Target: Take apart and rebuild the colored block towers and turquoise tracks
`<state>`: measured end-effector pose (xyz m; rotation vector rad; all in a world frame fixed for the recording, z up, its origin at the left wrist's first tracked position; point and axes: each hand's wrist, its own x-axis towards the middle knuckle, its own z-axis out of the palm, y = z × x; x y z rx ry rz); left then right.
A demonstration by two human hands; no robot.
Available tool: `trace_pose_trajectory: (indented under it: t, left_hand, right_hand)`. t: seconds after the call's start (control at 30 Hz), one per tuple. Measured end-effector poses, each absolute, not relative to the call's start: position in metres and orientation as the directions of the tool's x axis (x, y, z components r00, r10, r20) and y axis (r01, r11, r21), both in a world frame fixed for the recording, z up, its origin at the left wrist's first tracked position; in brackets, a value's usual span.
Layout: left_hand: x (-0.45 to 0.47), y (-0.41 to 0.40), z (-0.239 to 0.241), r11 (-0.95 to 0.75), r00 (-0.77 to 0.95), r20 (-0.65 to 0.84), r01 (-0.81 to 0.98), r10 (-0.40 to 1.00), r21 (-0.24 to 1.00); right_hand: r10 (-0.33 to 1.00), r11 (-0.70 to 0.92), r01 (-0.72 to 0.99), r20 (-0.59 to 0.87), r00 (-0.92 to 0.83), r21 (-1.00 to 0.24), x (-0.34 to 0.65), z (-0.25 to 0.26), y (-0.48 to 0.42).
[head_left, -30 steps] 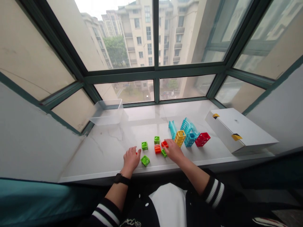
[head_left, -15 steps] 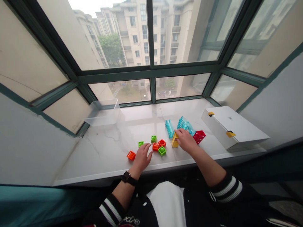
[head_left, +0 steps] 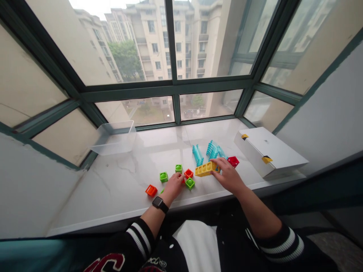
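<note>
My right hand (head_left: 227, 176) grips one end of a yellow toy block bar (head_left: 203, 169), held tilted nearly level above the sill. My left hand (head_left: 173, 186) has its fingers closed on a small orange block (head_left: 183, 181), mostly hidden behind the fingertips. Right beside those fingers sit a red-orange block (head_left: 188, 173) and a green block (head_left: 190, 183). Another green block (head_left: 178, 168) lies just behind the left hand. To its left are a green block (head_left: 163, 177) and an orange block (head_left: 151, 190). A bit of green shows under the left wrist.
Behind the yellow bar lie a light-blue ribbed piece (head_left: 197, 155) and more light-blue pieces (head_left: 212, 150). A red block (head_left: 233, 162) is right of them. A clear plastic bin (head_left: 115, 139) stands back left, a white box (head_left: 272, 151) at right. Windows border the marble sill (head_left: 119, 192).
The yellow bar has tipped from upright to nearly level in my right hand. My left hand has moved right and closed on the orange block. The camera view has shifted slightly.
</note>
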<state>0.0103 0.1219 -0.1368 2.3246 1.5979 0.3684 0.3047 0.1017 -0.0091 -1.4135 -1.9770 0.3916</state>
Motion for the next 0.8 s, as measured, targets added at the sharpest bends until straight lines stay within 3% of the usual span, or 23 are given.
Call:
trace_pose_trajectory:
  t: [0.1,0.4,0.8]
  left_hand:
    - [0.008,0.118,-0.133,-0.379,0.401,-0.017,0.878,0.916,0.292]
    - [-0.001,0.107,-0.123,-0.276,0.283,-0.047,0.954,0.958,0.118]
    - [-0.018,0.085,-0.113,-0.119,0.11,0.054,0.974,0.992,0.194]
  right_hand:
    - [0.915,0.369,0.672,0.377,-0.142,-0.642,0.3,-0.011,0.1]
    - [0.93,0.337,0.414,0.366,-0.01,-0.846,0.265,-0.049,0.098]
    - [0.953,0.301,0.224,0.302,-0.029,-0.927,0.233,-0.082,0.099]
